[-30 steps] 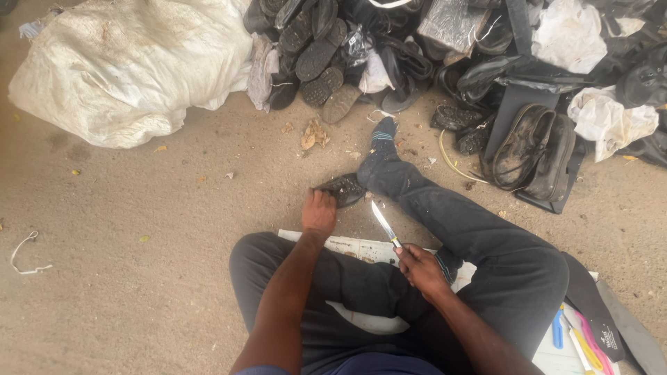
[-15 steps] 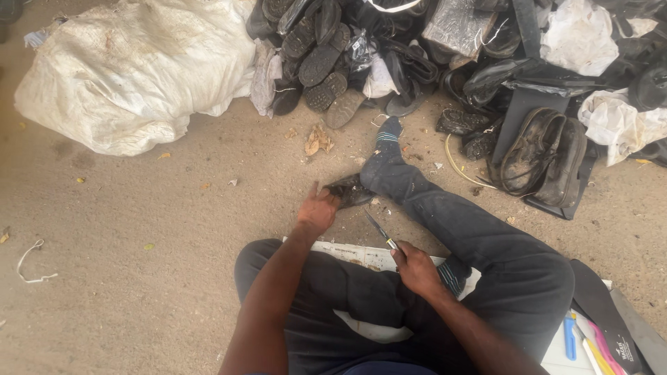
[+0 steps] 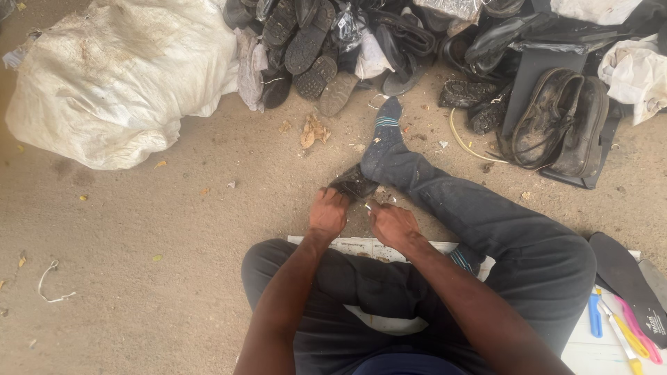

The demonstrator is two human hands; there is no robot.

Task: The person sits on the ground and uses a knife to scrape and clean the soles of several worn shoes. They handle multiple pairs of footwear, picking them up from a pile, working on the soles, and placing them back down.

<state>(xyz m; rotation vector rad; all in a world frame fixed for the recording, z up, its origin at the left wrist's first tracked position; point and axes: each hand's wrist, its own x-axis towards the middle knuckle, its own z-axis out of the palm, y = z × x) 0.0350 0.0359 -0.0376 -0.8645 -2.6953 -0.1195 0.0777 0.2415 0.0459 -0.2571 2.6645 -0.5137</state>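
Left hand (image 3: 328,212) curled closed, gripping a dark shoe piece (image 3: 353,182) on the sandy ground (image 3: 174,229). Right hand (image 3: 391,222) closed beside it, fingers touching its edge.

Two hands (image 3: 328,213), one white sack (image 3: 118,80), one sole piece (image 3: 353,183).

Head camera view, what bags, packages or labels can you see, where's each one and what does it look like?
Sack: top left on the ground, bulging, dirty white.
Plastic bag: top right by the shoes, crumpled, white.
Insole label: bottom right, small pale print on a dark insole.
No signs or screens.
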